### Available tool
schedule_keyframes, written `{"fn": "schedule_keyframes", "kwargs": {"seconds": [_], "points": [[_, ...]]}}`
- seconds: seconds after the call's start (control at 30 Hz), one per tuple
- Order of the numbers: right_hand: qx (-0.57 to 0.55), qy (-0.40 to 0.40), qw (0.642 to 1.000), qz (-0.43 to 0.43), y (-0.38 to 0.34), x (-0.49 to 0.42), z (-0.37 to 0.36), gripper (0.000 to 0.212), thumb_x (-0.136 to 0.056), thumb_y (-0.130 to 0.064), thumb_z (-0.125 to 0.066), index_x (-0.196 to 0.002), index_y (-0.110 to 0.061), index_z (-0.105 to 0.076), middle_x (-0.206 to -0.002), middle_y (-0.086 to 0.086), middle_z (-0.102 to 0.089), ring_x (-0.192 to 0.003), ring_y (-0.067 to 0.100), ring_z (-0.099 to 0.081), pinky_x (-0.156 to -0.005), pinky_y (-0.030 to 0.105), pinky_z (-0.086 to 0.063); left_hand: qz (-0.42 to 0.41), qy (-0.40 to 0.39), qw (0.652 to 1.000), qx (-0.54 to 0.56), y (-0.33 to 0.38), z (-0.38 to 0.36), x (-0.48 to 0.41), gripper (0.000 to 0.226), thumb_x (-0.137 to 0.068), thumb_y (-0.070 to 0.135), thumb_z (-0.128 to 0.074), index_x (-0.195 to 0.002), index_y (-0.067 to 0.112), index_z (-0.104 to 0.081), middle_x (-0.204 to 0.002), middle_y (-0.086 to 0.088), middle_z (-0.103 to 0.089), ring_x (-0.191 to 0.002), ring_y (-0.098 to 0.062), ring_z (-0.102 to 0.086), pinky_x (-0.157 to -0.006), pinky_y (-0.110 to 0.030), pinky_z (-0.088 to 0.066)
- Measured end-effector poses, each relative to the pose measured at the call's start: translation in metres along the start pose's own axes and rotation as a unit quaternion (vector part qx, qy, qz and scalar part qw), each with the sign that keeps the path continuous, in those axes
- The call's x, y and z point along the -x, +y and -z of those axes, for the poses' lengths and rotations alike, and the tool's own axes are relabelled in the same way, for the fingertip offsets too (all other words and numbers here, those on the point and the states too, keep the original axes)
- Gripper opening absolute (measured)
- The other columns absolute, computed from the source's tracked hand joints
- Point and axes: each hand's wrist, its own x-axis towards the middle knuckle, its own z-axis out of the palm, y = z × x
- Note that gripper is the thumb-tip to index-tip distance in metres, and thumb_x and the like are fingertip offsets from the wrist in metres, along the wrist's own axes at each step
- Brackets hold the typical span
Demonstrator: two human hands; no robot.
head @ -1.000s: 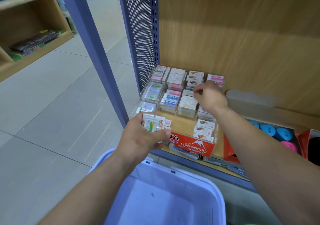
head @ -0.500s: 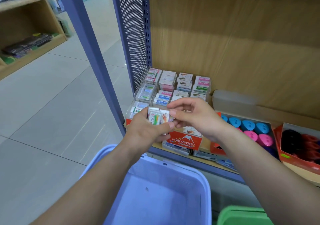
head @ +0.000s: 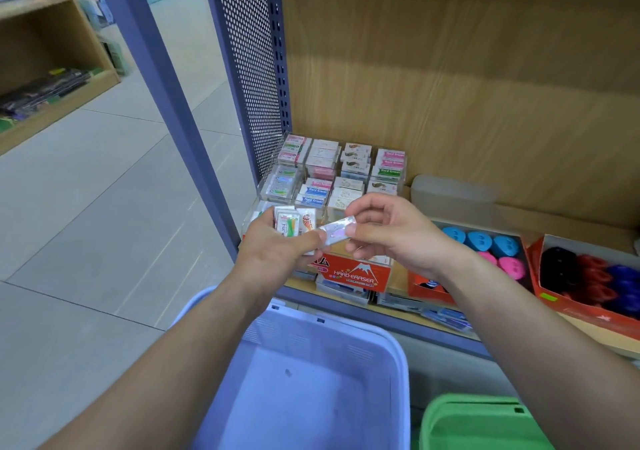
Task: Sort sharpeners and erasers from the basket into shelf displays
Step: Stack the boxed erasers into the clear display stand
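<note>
Erasers (head: 294,224), small rectangular blocks in glossy printed wrappers, are sitting as a short stack in the left hand (head: 277,255). Its fingers and thumb are curling round them just in front of the clear tiered acrylic display (head: 262,190) on the wooden shelf (head: 398,278). The right hand (head: 394,238) is pinching one shiny wrapped eraser (head: 336,229) between thumb and fingertips, and that eraser's far end is lying against the left thumb.

This looks like the step of drawing a single eraser off the stack for filing. To do it well, the left hand should be clamping the remaining blocks so none are sliding out with it. The right hand should be holding only the short end, leaving the other end free to be going first into a compartment. The rows look closely packed, so sliding in beside a matching wrapper seems wiser than dropping. The lavender plastic basket (head: 304,335) is standing directly below, so a slip would probably be landing there.

The pinched eraser's long axis is running roughly side to side, rising slightly toward the right hand, with a broad face tilting toward the camera. Its print is too blurred to read. The blue and pink sharpeners (head: 479,240) are lying apart in the red cardboard box (head: 429,287).
</note>
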Motion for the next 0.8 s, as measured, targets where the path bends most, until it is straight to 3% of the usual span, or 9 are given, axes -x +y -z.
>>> {"fn": "schedule_keyframes", "kwargs": {"seconds": [0.07, 0.17, 0.27, 0.33, 0.43, 0.57, 0.63, 0.8], "points": [[0.022, -0.006, 1.000, 0.002, 0.001, 0.002, 0.000, 0.025, -0.087, 0.001, -0.072, -0.109, -0.009, -0.064, -0.084, 0.008, -0.069, -0.073, 0.020, -0.068, -0.067, 0.028, -0.057, -0.001, 0.001, 1.000, -0.012, 0.000, 0.000, 0.000, 0.040, -0.080, -0.004, -0.079, -0.110, 0.015, -0.062, -0.099, -0.006, -0.077, -0.087, -0.026, -0.076, -0.071, -0.032, -0.060], [0.121, -0.005, 0.993, -0.005, 0.003, 0.000, 0.001, 0.023, -0.088, -0.004, -0.073, -0.107, -0.017, -0.072, -0.104, 0.012, -0.071, -0.082, 0.019, -0.067, -0.073, 0.029, -0.059, -0.009, 0.010, 0.997, -0.074, -0.003, 0.004, 0.000, 0.040, -0.078, -0.001, -0.082, -0.109, 0.015, -0.063, -0.095, -0.004, -0.078, -0.085, -0.023, -0.076, -0.072, -0.036, -0.062], [0.166, 0.041, 0.985, -0.025, 0.012, -0.005, 0.006, 0.017, -0.085, -0.009, -0.078, -0.099, -0.018, -0.075, -0.097, 0.008, -0.075, -0.087, 0.023, -0.071, -0.080, 0.036, -0.059, 0.001, 0.025, 0.993, -0.114, -0.005, 0.015, 0.000, 0.039, -0.076, -0.003, -0.083, -0.106, 0.012, -0.063, -0.088, -0.002, -0.076, -0.078, -0.020, -0.075, -0.067, -0.032, -0.062], [0.157, 0.078, 0.984, -0.045, 0.020, -0.010, 0.010, 0.017, -0.082, -0.012, -0.081, -0.097, -0.017, -0.073, -0.084, 0.002, -0.075, -0.079, 0.018, -0.071, -0.073, 0.031, -0.058, 0.009, 0.031, 0.991, -0.133, -0.006, 0.025, 0.001, 0.039, -0.075, -0.003, -0.084, -0.104, 0.012, -0.063, -0.083, 0.000, -0.075, -0.073, -0.017, -0.072, -0.060, -0.027, -0.059], [0.170, 0.114, 0.977, -0.060, 0.034, -0.022, 0.012, 0.019, -0.081, -0.013, -0.082, -0.095, -0.015, -0.070, -0.074, -0.001, -0.073, -0.069, 0.011, -0.068, -0.065, 0.028, -0.053, 0.020, 0.038, 0.987, -0.156, -0.010, 0.042, 0.002, 0.038, -0.075, -0.004, -0.083, -0.103, 0.014, -0.064, -0.082, -0.002, -0.073, -0.073, -0.019, -0.069, -0.066, -0.032, -0.063], [0.148, 0.130, 0.979, -0.057, 0.046, -0.042, 0.004, 0.017, -0.086, -0.010, -0.078, -0.099, -0.011, -0.068, -0.087, 0.014, -0.073, -0.067, 0.018, -0.066, -0.061, 0.027, -0.057, 0.037, 0.055, 0.985, -0.158, -0.016, 0.065, 0.002, 0.040, -0.076, -0.005, -0.082, -0.107, 0.011, -0.064, -0.089, -0.012, -0.072, -0.079, -0.025, -0.069, -0.064, -0.030, -0.061], [0.167, 0.149, 0.974, -0.043, 0.050, -0.055, -0.003, 0.016, -0.087, -0.008, -0.076, -0.101, -0.013, -0.069, -0.093, 0.013, -0.072, -0.066, 0.017, -0.066, -0.061, 0.025, -0.057, 0.039, 0.061, 0.984, -0.161, -0.018, 0.074, 0.002, 0.039, -0.076, -0.006, -0.080, -0.107, 0.012, -0.063, -0.089, -0.013, -0.070, -0.076, -0.022, -0.068, -0.060, -0.025, -0.059], [0.294, 0.168, 0.941, 0.028, 0.065, -0.106, -0.019, 0.014, -0.086, -0.017, -0.078, -0.096, -0.025, -0.072, -0.092, -0.005, -0.071, -0.085, 0.011, -0.067, -0.081, 0.030, -0.055, 0.041, 0.057, 0.985, -0.159, -0.022, 0.084, -0.001, 0.036, -0.079, -0.009, -0.076, -0.108, 0.008, -0.062, -0.084, -0.011, -0.066, -0.070, -0.019, -0.064, -0.057, -0.022, -0.057]]}}
